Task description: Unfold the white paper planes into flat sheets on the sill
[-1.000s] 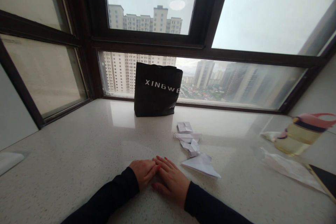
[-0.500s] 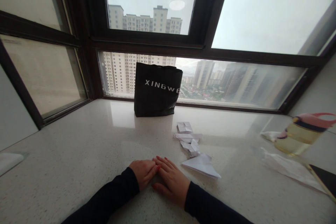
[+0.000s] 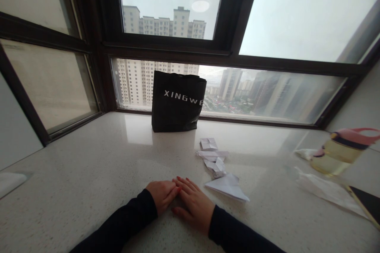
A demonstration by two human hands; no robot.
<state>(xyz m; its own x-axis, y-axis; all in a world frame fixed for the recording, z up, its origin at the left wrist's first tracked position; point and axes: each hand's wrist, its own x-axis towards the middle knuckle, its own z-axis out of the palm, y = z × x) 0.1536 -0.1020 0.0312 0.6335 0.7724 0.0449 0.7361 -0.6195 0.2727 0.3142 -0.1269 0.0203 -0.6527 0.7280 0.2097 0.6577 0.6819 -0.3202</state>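
On the speckled white counter [image 3: 97,174], my left hand [image 3: 162,195] and my right hand [image 3: 193,204] rest together, their fingertips overlapping. The right hand lies flat with its thumb apart, and nothing is in it. My left hand's fingers are partly hidden under the right hand's fingertips; whether they are spread or closed is unclear. Nearest to my right hand lies a folded white paper triangle [image 3: 230,186]. Beyond it, in a column, are a folded paper piece [image 3: 216,166], a long narrow one [image 3: 212,155] and a small creased square [image 3: 209,144].
A black bag [image 3: 178,102] with white lettering stands upright by the window. At the right are a yellowish bottle with a pink lid [image 3: 341,152], crumpled clear plastic [image 3: 329,189] and a dark-screened device [image 3: 366,203]. A white object [image 3: 11,182] sits at the left edge.
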